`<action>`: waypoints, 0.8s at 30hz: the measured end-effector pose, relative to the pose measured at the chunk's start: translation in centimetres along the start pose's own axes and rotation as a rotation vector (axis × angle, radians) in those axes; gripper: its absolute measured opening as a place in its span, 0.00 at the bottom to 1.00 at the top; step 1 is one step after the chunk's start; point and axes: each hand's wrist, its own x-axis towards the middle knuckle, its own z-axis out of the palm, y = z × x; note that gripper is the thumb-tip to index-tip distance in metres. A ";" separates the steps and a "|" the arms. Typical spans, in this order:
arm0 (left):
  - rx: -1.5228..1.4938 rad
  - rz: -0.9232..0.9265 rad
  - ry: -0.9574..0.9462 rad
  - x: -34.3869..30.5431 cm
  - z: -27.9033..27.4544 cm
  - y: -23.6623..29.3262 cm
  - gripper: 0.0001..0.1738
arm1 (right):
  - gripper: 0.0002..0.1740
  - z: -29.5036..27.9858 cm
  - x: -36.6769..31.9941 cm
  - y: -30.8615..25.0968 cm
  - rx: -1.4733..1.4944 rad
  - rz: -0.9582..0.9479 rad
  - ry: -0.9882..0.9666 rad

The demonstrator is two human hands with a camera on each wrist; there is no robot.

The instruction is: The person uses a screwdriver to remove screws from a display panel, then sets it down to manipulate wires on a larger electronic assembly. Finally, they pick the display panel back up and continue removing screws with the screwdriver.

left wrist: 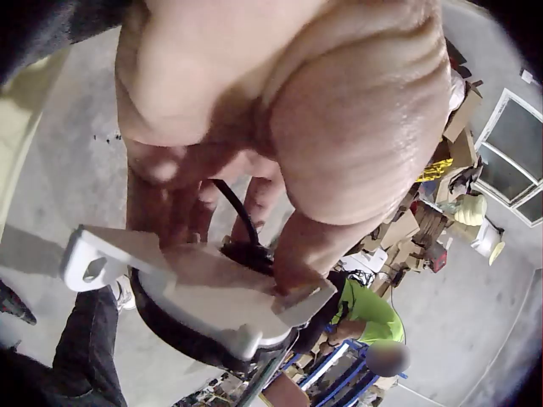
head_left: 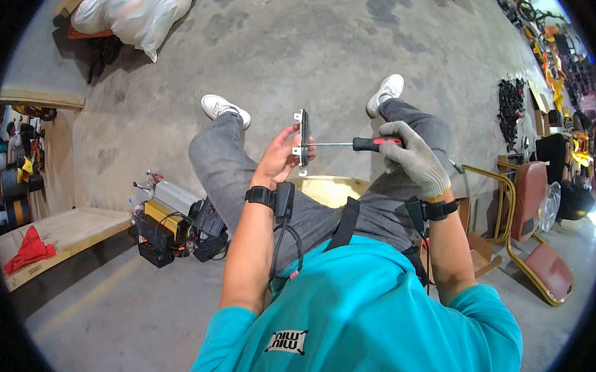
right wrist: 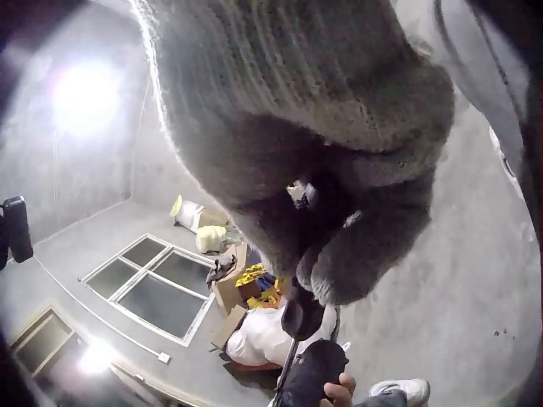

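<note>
My bare left hand (head_left: 279, 160) grips a flat fixture, white-backed with a black rim (head_left: 305, 136), on edge above my lap. White tabs with holes stick out from it. In the left wrist view the white back of the fixture (left wrist: 212, 292) faces the palm, and a black cable (left wrist: 237, 208) runs between the fingers. My right hand (head_left: 413, 158), in a grey knit glove, holds a screwdriver (head_left: 368, 144) by its red and black handle. The shaft lies level, pointing left, its tip right at the fixture. The gloved fingers (right wrist: 356, 254) wrap the handle in the right wrist view.
A yellow round seat or surface (head_left: 331, 190) shows between my legs. On the floor at left sits a pile of battery-like boxes and wires (head_left: 173, 218), beside a wooden platform (head_left: 74, 239) with a red cloth (head_left: 28, 251). A tipped chair (head_left: 531, 202) lies at right.
</note>
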 end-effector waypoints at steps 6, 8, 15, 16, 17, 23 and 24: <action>-0.033 0.011 0.009 -0.1 -0.1 -0.4 0.27 | 0.16 -0.3 0.0 -0.7 -0.008 0.150 -0.060; -0.050 0.018 0.019 0.0 -0.1 -0.3 0.27 | 0.18 -0.8 0.2 -0.2 -0.078 0.100 -0.134; 0.000 0.000 0.094 0.1 0.4 -0.5 0.20 | 0.20 -1.7 0.6 0.3 0.202 0.107 -0.063; 0.015 -0.031 0.126 0.1 0.6 -0.5 0.21 | 0.21 -0.9 1.0 0.4 0.184 0.066 -0.125; 0.015 -0.032 0.117 0.0 0.7 -0.6 0.21 | 0.23 0.0 1.4 1.0 0.167 0.033 -0.184; 0.028 -0.128 -0.042 -0.4 0.8 -0.8 0.22 | 0.16 4.0 5.1 2.5 -0.276 -0.043 -0.192; 0.006 -0.124 -0.107 -0.5 0.8 -0.7 0.20 | 0.17 4.8 5.7 2.5 -0.312 -0.078 -0.137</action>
